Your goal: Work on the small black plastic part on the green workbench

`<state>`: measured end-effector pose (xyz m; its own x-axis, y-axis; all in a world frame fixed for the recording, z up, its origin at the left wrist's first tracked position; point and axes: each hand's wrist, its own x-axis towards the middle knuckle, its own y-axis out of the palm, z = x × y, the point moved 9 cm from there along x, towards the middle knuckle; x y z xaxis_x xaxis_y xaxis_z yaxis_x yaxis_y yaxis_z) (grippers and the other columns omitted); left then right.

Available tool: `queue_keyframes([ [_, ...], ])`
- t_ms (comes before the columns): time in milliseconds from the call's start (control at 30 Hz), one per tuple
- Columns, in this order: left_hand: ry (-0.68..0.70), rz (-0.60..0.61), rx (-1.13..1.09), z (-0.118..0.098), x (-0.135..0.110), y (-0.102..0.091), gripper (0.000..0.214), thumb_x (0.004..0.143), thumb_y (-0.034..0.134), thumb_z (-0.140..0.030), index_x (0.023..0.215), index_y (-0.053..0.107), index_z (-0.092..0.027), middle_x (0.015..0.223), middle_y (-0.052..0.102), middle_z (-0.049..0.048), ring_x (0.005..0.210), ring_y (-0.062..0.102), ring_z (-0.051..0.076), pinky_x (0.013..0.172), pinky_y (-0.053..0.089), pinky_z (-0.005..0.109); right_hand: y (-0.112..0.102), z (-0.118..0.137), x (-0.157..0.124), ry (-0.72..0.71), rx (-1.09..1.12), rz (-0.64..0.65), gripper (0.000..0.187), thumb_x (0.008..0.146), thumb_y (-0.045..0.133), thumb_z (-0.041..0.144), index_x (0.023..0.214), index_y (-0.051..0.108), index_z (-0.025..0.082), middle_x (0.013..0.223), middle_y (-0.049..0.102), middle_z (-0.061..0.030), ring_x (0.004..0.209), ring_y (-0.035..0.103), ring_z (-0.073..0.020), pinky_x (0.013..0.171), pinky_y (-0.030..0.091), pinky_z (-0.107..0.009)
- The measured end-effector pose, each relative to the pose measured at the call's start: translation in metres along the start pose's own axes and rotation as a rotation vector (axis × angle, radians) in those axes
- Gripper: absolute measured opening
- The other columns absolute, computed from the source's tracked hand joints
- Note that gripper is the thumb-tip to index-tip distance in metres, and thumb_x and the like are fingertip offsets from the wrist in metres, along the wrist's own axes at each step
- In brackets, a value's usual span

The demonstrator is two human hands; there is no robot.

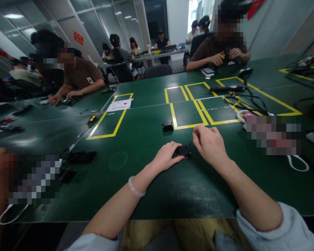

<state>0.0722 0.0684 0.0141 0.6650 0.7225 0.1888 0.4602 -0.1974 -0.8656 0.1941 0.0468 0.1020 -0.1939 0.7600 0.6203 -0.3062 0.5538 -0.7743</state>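
My left hand [167, 156] rests on the green table [151, 188], fingers curled around the left side of a small flat black box [184, 151]. Just right of it, my right hand [210, 143] is closed in a pinch on a thin dark tool [190, 143] whose tip points down at the box's top edge. A second small black box [167, 126] lies farther away, beside the yellow taped squares [188, 113]. A pale bangle sits on my left wrist.
Yellow-handled screwdrivers [91, 120] and a white paper [119, 105] lie at the left, black parts [81, 157] nearer. Cables and a black bar [226, 89] spread at the right. Other people sit working at the table's far side and left.
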Motion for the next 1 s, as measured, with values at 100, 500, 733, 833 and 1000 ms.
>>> queue_keyframes([
  [100,-0.001,-0.002,0.002,0.0,0.0001,-0.0001,0.036,0.086,0.059,-0.041,0.116,0.051,-0.021,0.108,0.057,0.0064,0.099,0.054,0.023,0.087,0.045,0.037,-0.0006,0.0005,0.0006,0.004,0.01,0.006,0.015,0.093,0.037,0.026,0.088,0.049,0.019,0.076,0.061,-0.0026,0.068,0.053,-0.0159,0.073,0.031,-0.03],
  [500,0.005,0.001,0.002,0.0,0.0006,0.0,0.036,0.086,0.059,-0.041,0.115,0.051,-0.021,0.108,0.057,0.0059,0.099,0.054,0.022,0.086,0.045,0.036,0.0008,0.0006,0.0013,0.008,0.004,0.026,0.014,0.093,0.038,0.025,0.09,0.051,0.018,0.076,0.061,-0.0018,0.072,0.055,-0.0157,0.075,0.031,-0.03],
  [733,0.009,-0.001,0.003,0.0012,0.0,0.0009,0.037,0.086,0.059,-0.041,0.116,0.051,-0.021,0.108,0.057,0.0064,0.099,0.054,0.023,0.087,0.045,0.037,0.0012,0.0026,0.002,0.002,0.013,0.048,0.019,0.094,0.039,0.032,0.089,0.052,0.018,0.073,0.06,-0.0015,0.07,0.055,-0.0157,0.074,0.031,-0.03],
  [833,0.009,0.004,0.008,0.0007,-0.0001,0.0003,0.037,0.086,0.059,-0.041,0.116,0.051,-0.021,0.109,0.057,0.0064,0.099,0.054,0.023,0.087,0.045,0.037,0.0013,0.0019,0.0017,0.002,0.015,0.049,0.024,0.095,0.038,0.035,0.085,0.052,0.019,0.069,0.059,-0.0006,0.065,0.054,-0.0142,0.072,0.03,-0.029],
  [1000,-0.003,0.003,0.005,0.001,-0.0001,0.0001,0.037,0.086,0.059,-0.042,0.116,0.051,-0.021,0.108,0.057,0.0062,0.1,0.054,0.023,0.087,0.045,0.036,0.0003,0.0032,0.001,-0.004,-0.022,0.027,0.019,0.094,0.037,0.026,0.089,0.053,0.017,0.071,0.06,-0.0014,0.067,0.054,-0.0147,0.073,0.03,-0.029],
])
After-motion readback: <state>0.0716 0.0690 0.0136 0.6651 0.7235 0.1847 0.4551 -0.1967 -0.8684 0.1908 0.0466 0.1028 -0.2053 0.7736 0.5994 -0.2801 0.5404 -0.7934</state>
